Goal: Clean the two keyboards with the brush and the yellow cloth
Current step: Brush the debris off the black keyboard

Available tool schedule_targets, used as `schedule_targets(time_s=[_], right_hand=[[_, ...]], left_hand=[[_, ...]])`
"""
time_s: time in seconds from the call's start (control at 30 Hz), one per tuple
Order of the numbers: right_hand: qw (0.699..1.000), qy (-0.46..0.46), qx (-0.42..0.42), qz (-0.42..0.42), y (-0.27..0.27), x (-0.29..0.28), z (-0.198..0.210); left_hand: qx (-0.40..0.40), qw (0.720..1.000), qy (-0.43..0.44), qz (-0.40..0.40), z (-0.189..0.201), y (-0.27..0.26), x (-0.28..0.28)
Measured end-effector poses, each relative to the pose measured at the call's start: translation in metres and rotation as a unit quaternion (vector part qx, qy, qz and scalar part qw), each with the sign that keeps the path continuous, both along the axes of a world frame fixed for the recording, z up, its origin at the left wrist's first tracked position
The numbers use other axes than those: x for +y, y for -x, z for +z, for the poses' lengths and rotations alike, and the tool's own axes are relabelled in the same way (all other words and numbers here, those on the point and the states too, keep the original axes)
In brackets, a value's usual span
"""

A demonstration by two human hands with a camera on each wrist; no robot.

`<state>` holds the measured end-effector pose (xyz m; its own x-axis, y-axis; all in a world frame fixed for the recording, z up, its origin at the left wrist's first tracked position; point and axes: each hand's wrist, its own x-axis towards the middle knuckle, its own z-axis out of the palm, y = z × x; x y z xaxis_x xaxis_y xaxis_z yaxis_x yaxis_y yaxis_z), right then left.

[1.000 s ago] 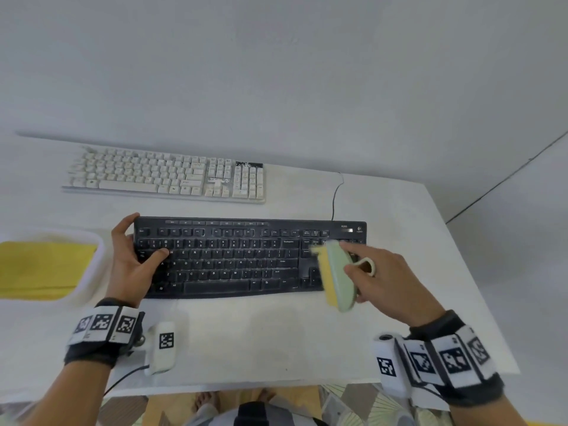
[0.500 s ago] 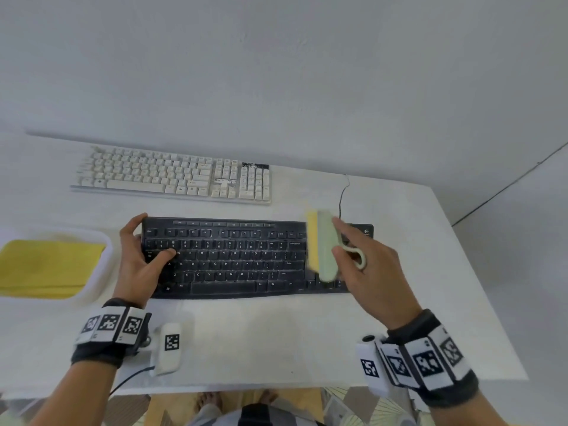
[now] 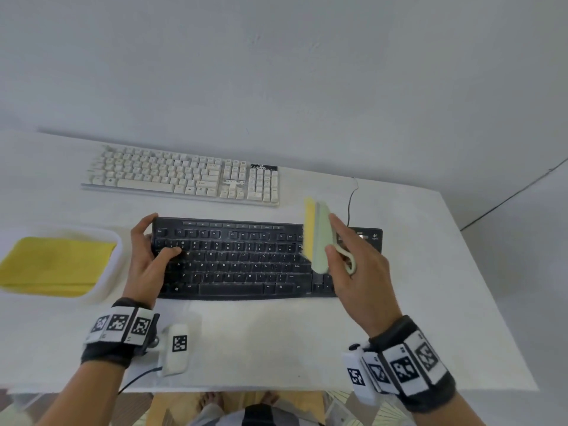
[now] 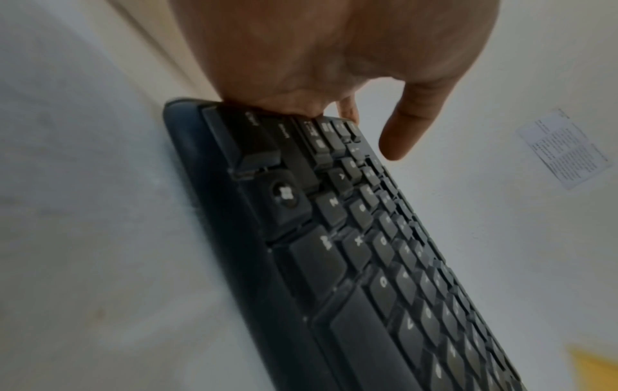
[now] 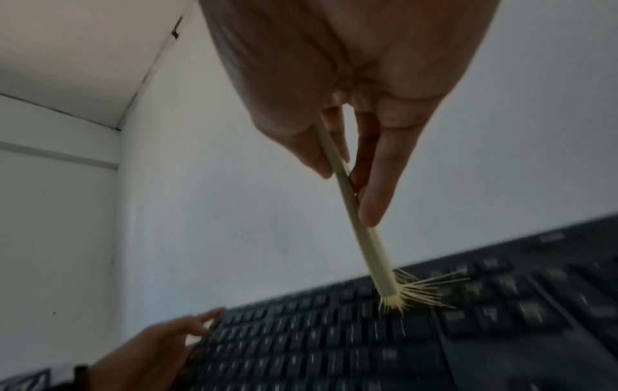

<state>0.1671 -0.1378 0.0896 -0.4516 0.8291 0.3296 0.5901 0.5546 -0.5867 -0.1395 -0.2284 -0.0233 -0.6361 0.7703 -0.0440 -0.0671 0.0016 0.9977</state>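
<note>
Right now the right hand [image 3: 359, 272] grips the brush [image 3: 318, 238] at the centre right of the head view, thumb and fingers closed on its pale green back, a loop at the handle end lying against the palm. Its yellow bristles face left and splay against the keys of the black keyboard [image 3: 239, 259]; the right wrist view shows the brush [image 5: 364, 238] edge-on, pinched between the thumb and fingers, with bristle tips fanned out over the black keyboard [image 5: 368, 351]. That keyboard lies across the middle of the white worktop [image 3: 276, 339]. The left hand [image 3: 147, 265] holds its left end, thumb laid on the keys and fingers curled round the far corner; from the left wrist view the left hand [image 4: 334, 53] presses on the end of the black keyboard [image 4: 368, 264], with one finger hanging free of it. Behind it, toward the upper left of the head view, sits the white keyboard [image 3: 184, 176], apart from both hands. At the far left the folded yellow cloth [image 3: 55, 265] lies in a shallow white tray [image 3: 107, 287], just beside the left hand. A thin black cable [image 3: 350, 201] runs from the black keyboard toward the wall.
</note>
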Motion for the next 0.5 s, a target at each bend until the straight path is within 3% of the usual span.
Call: schedule_targets(time_s=[0.1,0.2,0.37,0.5], right_hand=[[0.993,0.106,-0.047,0.035,-0.002,-0.011,-0.015],[0.977,0.183,-0.088,0.066,-0.011,-0.016,-0.005],[1.000,0.003,-0.001,0.029,0.016,-0.019,-0.006],[0.992,0.073,-0.078,0.059,0.022,-0.035,-0.032]], left_hand=[[-0.020,1.000,-0.007,-0.002,0.006,-0.002,0.001],[-0.042,0.999,-0.013,0.011,0.006,-0.002,0.001],[-0.067,0.998,-0.003,0.014,-0.001,0.005,0.001],[-0.083,0.996,0.001,0.011,0.001,0.006,0.003]])
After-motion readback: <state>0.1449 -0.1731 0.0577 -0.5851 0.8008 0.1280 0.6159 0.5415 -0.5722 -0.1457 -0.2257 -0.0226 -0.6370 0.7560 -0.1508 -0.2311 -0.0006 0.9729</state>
